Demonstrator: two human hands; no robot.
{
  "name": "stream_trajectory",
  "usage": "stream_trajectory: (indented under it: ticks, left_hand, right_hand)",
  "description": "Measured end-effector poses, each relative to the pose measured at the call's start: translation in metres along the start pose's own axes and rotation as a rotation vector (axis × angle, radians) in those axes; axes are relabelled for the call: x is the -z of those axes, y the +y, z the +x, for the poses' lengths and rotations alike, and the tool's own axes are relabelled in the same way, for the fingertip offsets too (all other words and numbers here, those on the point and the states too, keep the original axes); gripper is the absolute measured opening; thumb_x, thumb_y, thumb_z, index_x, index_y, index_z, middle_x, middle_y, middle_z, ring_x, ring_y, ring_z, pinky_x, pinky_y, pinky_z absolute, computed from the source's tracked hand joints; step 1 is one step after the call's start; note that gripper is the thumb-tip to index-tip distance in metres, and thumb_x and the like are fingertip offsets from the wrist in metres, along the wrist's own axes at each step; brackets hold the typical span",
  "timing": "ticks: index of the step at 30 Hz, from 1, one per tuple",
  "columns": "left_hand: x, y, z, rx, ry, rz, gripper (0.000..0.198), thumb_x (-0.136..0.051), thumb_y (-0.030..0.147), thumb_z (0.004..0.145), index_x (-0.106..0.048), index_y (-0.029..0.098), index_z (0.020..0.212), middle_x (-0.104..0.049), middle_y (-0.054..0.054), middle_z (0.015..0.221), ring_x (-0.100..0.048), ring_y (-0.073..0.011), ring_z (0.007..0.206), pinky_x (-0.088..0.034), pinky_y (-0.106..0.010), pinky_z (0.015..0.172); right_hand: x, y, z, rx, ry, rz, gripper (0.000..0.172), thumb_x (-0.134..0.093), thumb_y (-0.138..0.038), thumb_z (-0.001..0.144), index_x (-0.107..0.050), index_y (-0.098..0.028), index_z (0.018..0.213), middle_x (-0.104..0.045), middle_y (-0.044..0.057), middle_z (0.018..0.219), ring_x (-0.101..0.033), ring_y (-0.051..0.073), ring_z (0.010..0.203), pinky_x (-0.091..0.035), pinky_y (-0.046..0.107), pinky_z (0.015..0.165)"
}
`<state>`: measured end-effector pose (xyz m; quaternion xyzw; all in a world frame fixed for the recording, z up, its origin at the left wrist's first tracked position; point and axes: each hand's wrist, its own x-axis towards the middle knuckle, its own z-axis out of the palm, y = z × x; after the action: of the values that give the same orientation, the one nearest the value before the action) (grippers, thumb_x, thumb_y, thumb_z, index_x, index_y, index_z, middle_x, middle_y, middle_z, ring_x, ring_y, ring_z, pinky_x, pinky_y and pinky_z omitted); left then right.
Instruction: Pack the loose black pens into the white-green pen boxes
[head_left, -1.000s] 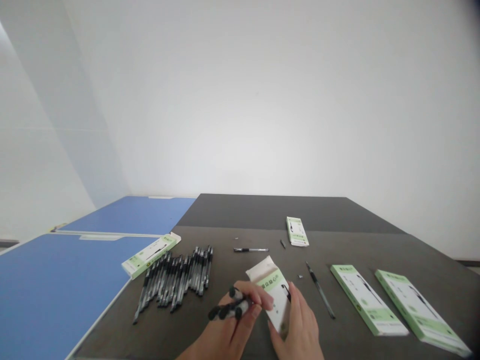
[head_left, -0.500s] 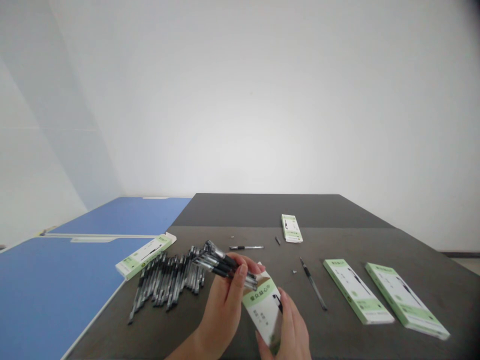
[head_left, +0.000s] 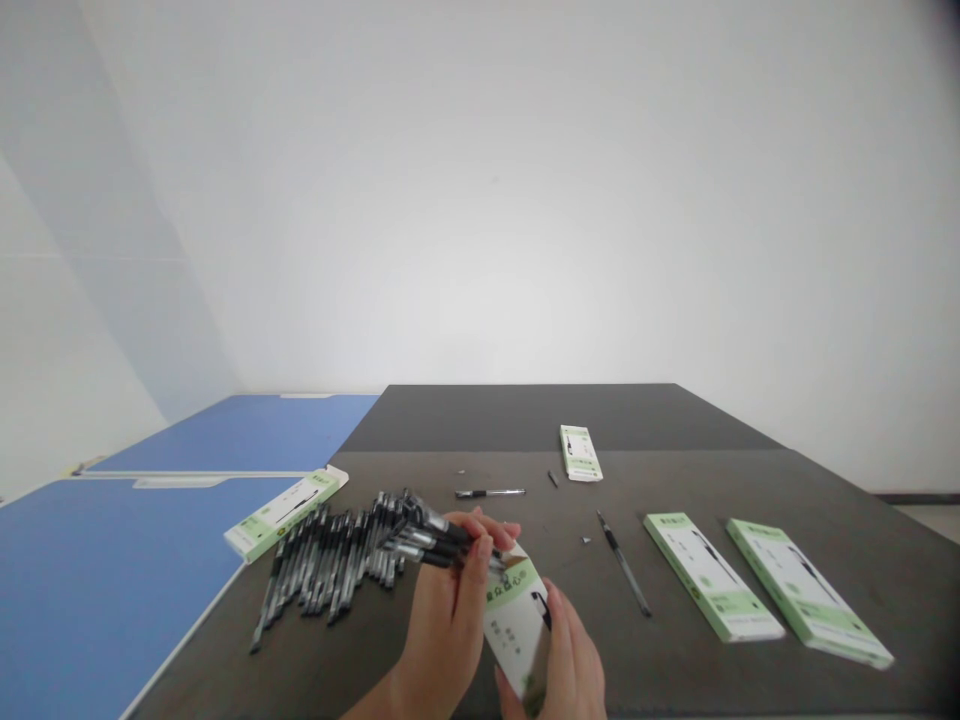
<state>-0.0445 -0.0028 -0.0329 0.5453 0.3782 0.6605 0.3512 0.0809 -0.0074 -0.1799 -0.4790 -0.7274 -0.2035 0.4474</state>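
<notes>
My left hand [head_left: 456,610] is closed round a bundle of pens [head_left: 429,538] with clear barrels and black grips. The pens' near ends meet the top end of a green-and-white pen box [head_left: 514,630]; how far they reach inside is hidden by my fingers. Gripping that box by its lower part is my right hand [head_left: 562,655], with the box tilted up toward the left. Just left of my left hand, a heap of similar pens [head_left: 337,560] lies on the dark table [head_left: 480,425].
A pen box [head_left: 289,512] lies beside the heap, its flap raised. Another box [head_left: 580,455] is at the back, and two more, a nearer one [head_left: 712,575] and an outer one [head_left: 808,590], lie right. Single pens [head_left: 624,562] and small bits are scattered midway. Blue tabletops [head_left: 150,580] adjoin at left.
The box and my right hand have shifted slightly left, bringing the box's top end closer round the pens' ends. The bundle in my left hand has tipped a little flatter.
</notes>
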Motion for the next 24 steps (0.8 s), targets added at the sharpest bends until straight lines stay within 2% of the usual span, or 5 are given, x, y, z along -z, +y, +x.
stream_trajectory:
  ticks: [3,8,14,20,24]
  left_hand:
    - [0.002,0.0,0.004,0.018,0.049,0.072,0.016,-0.046,0.03,0.095,-0.055,0.021,0.085,-0.065,-0.002,0.094,-0.063,-0.0176,0.097,-0.047,-0.03,0.091]
    - [0.002,-0.004,0.008,0.02,0.112,0.074,0.017,-0.048,0.033,0.093,-0.055,0.022,0.083,-0.067,-0.002,0.095,-0.065,-0.0194,0.096,-0.047,-0.032,0.09]
    - [-0.002,-0.01,0.002,0.142,0.04,0.174,0.02,-0.052,0.036,0.091,-0.061,0.02,0.083,-0.071,-0.006,0.1,-0.065,-0.0225,0.101,-0.047,-0.032,0.089]
    - [-0.004,0.007,0.01,0.283,0.032,0.1,0.023,-0.054,0.039,0.089,-0.061,0.019,0.097,-0.074,-0.007,0.094,-0.065,-0.0241,0.101,-0.051,-0.034,0.083]
    - [-0.001,0.006,0.016,0.228,-0.034,0.221,0.017,-0.06,0.035,0.084,-0.067,0.02,0.092,-0.075,-0.008,0.09,-0.066,-0.0262,0.099,-0.049,-0.04,0.089]
  right_hand:
    - [0.0,-0.003,-0.001,-0.086,0.0,0.042,0.086,-0.053,-0.031,0.077,-0.015,-0.004,0.15,-0.06,0.026,0.117,-0.064,0.039,0.1,-0.056,0.049,0.072]
    - [-0.001,-0.001,-0.002,-0.062,0.024,0.057,0.089,-0.056,-0.03,0.076,-0.013,-0.007,0.15,-0.06,0.025,0.116,-0.063,0.037,0.1,-0.057,0.047,0.071]
    - [-0.002,-0.009,0.003,-0.198,0.023,0.108,0.081,-0.052,-0.029,0.078,-0.016,-0.009,0.149,-0.054,0.026,0.123,-0.058,0.041,0.107,-0.053,0.054,0.076]
    - [0.0,-0.017,0.007,-0.289,0.022,0.186,0.077,-0.052,-0.028,0.08,-0.018,-0.009,0.147,-0.05,0.027,0.127,-0.054,0.042,0.111,-0.05,0.057,0.08]
    - [0.001,-0.022,0.011,-0.327,0.057,0.204,0.074,-0.051,-0.03,0.082,-0.019,-0.013,0.147,-0.049,0.026,0.129,-0.051,0.043,0.115,-0.047,0.059,0.084]
